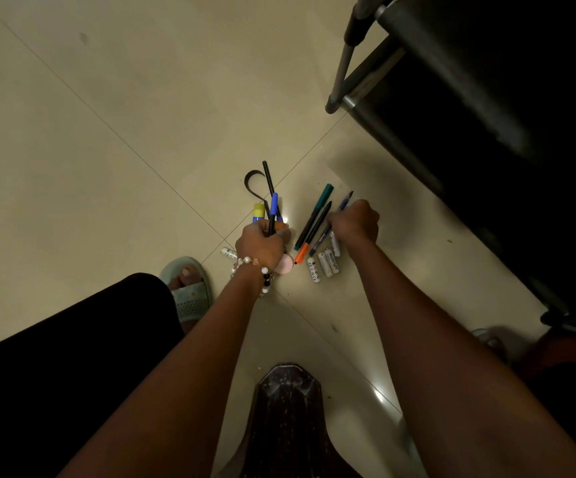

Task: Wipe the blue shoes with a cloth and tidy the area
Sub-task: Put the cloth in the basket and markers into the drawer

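My left hand grips a bundle of pens, one blue-capped, above the tiled floor. Just to the right of that bundle, my right hand curls around a blue pen beside a green marker and an orange-capped one. White batteries lie just below those. No blue shoes or cloth show.
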`<state>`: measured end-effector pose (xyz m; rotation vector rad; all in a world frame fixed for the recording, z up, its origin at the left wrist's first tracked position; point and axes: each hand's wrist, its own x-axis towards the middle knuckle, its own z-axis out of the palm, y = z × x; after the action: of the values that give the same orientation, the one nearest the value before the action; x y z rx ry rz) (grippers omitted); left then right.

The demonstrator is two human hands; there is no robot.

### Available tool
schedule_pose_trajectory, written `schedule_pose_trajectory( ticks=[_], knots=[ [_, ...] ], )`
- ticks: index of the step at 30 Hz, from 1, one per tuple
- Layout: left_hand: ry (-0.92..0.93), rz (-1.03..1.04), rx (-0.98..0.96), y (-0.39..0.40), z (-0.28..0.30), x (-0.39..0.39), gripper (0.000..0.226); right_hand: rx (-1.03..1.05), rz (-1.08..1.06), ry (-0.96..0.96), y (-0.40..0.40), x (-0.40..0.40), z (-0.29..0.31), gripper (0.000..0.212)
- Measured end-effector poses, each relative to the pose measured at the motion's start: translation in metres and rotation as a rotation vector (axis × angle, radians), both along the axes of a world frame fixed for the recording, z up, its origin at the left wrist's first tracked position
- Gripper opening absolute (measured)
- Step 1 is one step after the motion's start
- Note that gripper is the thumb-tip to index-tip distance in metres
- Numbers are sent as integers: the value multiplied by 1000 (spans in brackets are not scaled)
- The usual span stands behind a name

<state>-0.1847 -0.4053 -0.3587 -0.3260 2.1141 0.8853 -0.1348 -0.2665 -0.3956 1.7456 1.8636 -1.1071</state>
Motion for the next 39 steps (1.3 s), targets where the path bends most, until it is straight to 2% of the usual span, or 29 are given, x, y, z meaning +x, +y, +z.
schedule_pose_trajectory(
  ticks=[3, 6, 9, 11, 14, 17, 20, 23, 26, 28, 30, 32, 34, 36, 39],
  knots=[
    [-10, -74, 58, 2, 2, -2, 15, -136, -156, 168, 1, 0, 14, 38],
    [-107, -175, 260, 4, 11, 0, 18, -387, -60, 354, -11, 8, 38, 19],
    [-125, -147, 311, 0, 10, 4, 12, -454, -70, 428, -14, 17, 47, 30],
    [-148, -25, 272, -4, 7, 3, 15, -280, -82, 344, -13, 16, 34, 29],
    [-121, 100, 232, -12, 6, -4, 16, -25, 111, 111, -20, 8, 14, 21],
    [-138, 184, 233, -17, 8, -11, 20, 13, 266, 32, -32, -3, 10, 32],
    [-198, 260, 232, -17, 9, -14, 21, 39, 237, 0, -36, -12, 8, 32],
    [-164, 202, 133, -18, 9, -13, 22, -8, 172, -14, -32, -15, 5, 22],
    [-110, 92, 71, -17, 8, -11, 17, -172, -59, 98, -21, -10, 17, 13],
    [-134, 24, 155, -15, 8, -9, 26, -373, -144, 205, -17, -4, 37, 11],
    [-216, -87, 275, -13, 10, -6, 35, -519, -155, 306, -18, 2, 53, 19],
    [-240, -185, 327, -11, 12, -5, 34, -552, -137, 361, -19, 5, 58, 29],
    [-200, -153, 280, -11, 12, -8, 27, -447, -101, 336, -21, 1, 51, 32],
    [-147, -40, 230, -13, 11, -13, 22, -204, -18, 264, -24, -11, 33, 31],
    [-210, 225, 327, -21, 9, -24, 11, -23, 123, 177, -36, -34, 10, 37]
  ],
)
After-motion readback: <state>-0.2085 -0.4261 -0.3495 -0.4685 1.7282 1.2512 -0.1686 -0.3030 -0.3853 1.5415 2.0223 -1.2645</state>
